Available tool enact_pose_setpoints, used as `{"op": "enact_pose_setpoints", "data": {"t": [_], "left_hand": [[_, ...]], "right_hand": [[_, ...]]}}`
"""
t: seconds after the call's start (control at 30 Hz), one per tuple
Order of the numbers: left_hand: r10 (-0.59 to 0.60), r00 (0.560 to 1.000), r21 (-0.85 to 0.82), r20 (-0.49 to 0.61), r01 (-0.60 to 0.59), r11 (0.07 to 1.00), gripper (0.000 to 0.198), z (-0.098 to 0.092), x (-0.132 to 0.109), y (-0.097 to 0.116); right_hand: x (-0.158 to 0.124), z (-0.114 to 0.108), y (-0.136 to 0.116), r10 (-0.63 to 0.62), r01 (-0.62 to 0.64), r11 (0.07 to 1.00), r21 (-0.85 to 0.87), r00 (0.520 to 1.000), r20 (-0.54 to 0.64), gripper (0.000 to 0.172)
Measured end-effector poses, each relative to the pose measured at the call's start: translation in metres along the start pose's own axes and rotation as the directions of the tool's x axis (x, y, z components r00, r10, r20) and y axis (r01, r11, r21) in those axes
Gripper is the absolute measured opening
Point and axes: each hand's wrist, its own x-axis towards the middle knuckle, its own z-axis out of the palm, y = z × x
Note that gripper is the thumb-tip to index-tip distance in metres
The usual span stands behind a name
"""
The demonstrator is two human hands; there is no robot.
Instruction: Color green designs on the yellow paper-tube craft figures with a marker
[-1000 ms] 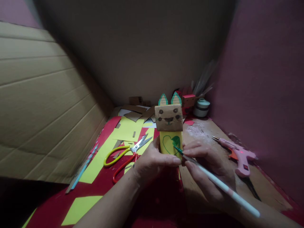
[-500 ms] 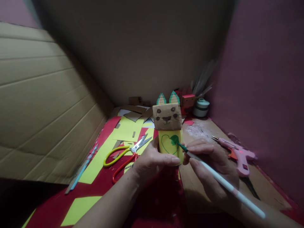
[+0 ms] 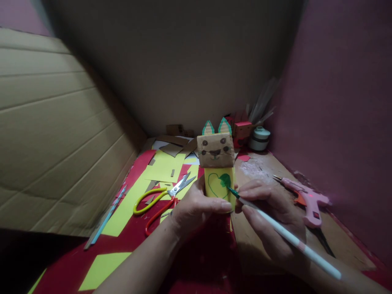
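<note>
My left hand (image 3: 199, 204) is closed around the lower part of a cardboard cat figure (image 3: 215, 151), its thumb across the front. The figure stands upright, with a brown box head, green-edged ears and a yellow paper body. On the body is a green heart outline (image 3: 219, 185), filled with green at its upper right. Between the fingers of my right hand (image 3: 272, 220) is a white paintbrush (image 3: 284, 232). Its green tip touches the right side of the heart.
Scissors (image 3: 174, 192) with yellow and red handles lie left of the figure among yellow paper (image 3: 165, 165) and cardboard scraps. A pink glue gun (image 3: 306, 198) rests on cardboard at right. Behind stand a lidded pot (image 3: 259, 139) and a red box (image 3: 243, 132). A blue pencil (image 3: 108, 216) lies left.
The brush tip has moved slightly down and left along the heart's right side, and the green fill reaches a little lower. My left hand and the figure stay in place.
</note>
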Motion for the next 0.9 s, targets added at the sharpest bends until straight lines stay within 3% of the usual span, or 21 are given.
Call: {"op": "enact_pose_setpoints", "data": {"t": [0.17, 0.47, 0.73, 0.9], "left_hand": [[-0.003, 0.999, 0.009, 0.052, 0.003, 1.0, 0.045, -0.0042, 0.0, -0.0022], [-0.028, 0.999, 0.034, -0.016, 0.028, 0.999, 0.047, -0.0013, -0.0012, -0.0012], [-0.015, 0.999, 0.037, 0.028, 0.014, 0.999, 0.053, -0.0024, -0.0014, -0.0014], [-0.013, 1.0, 0.014, -0.019, 0.013, 1.0, 0.055, 0.0, -0.0013, 0.0001]], "right_hand": [[0.0005, -0.0018, -0.0008, -0.012, 0.012, 1.0, -0.022, 0.999, -0.035, 0.04], [-0.0008, -0.0017, -0.0009, -0.007, 0.008, 1.0, -0.03, 1.0, 0.016, 0.036], [-0.0006, -0.0007, -0.0008, -0.006, 0.005, 0.999, -0.051, 1.0, -0.018, 0.038], [-0.0018, -0.0007, 0.0004, 0.005, -0.005, 1.0, -0.025, 1.0, 0.006, 0.035]]}}
